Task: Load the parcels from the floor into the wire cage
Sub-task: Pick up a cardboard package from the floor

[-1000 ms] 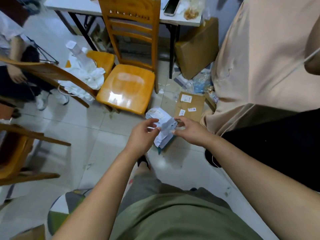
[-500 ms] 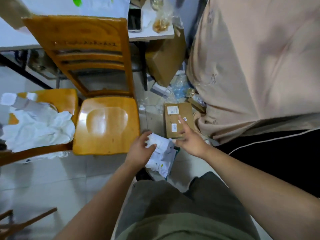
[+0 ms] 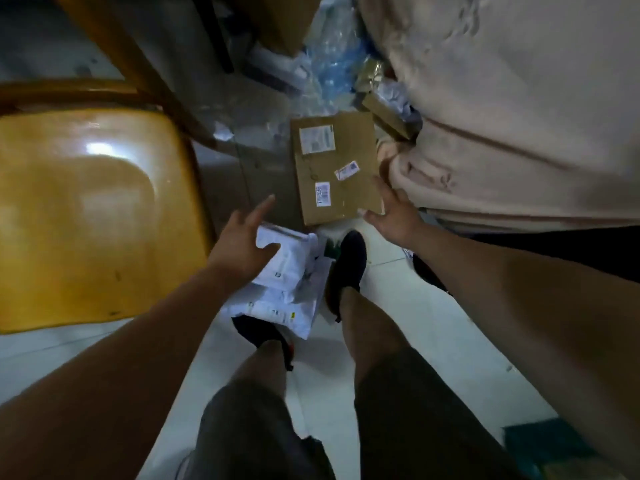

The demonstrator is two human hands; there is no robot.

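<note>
Brown cardboard parcel (image 3: pixel 332 168) is lying flat on the floor (image 3: pixel 398 323) at frame centre, with at least two white mailers (image 3: pixel 284 292) just below it. The left hand (image 3: pixel 242 244) is hovering over the mailers and the right hand (image 3: pixel 391 213) at the parcel's right edge, each grip spread wide and holding nothing. No wire cage is showing, so all three are likely still waiting.

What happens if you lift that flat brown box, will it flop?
The flat brown box probably stays stiff: its edges look straight and its top lies flat. It looks thin, so it is likely light for its size. Lying flat on the floor, it should not roll or tip.
</note>
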